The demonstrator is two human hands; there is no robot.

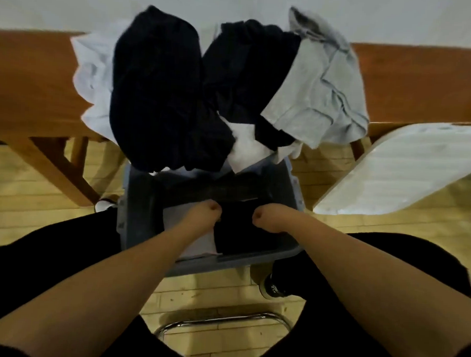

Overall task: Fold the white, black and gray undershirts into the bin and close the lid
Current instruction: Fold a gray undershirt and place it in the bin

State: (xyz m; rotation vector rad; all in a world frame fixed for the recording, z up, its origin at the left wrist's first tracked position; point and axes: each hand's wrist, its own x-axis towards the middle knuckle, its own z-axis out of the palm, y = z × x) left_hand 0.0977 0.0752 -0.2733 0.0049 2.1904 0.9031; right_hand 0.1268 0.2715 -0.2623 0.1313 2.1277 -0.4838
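Fingers of left hand [209, 208] and right hand [264, 214]: curled down out of sight, apparently pressing folded black undershirt [237, 227] flat into bin [137, 200]; grip cannot be told. Unfolded pile [157, 92] on bench [29, 80], twelve o'clock. Lid [398, 170] off, two o'clock.

One head-worn view only is recording; no second view is sharing the scene. The camera is looking forward and steeply down from above a seated person's lap, with both forearms running up from the lower corners. It is facing a wooden bench [34, 86] against a pale wall [74, 3], which is filling the upper edge. The gray bin [134, 216] is sitting near, at mid-frame, between the knees. Wide-angle distortion is bending the bench line and the wood floor [23, 194] at the frame sides.
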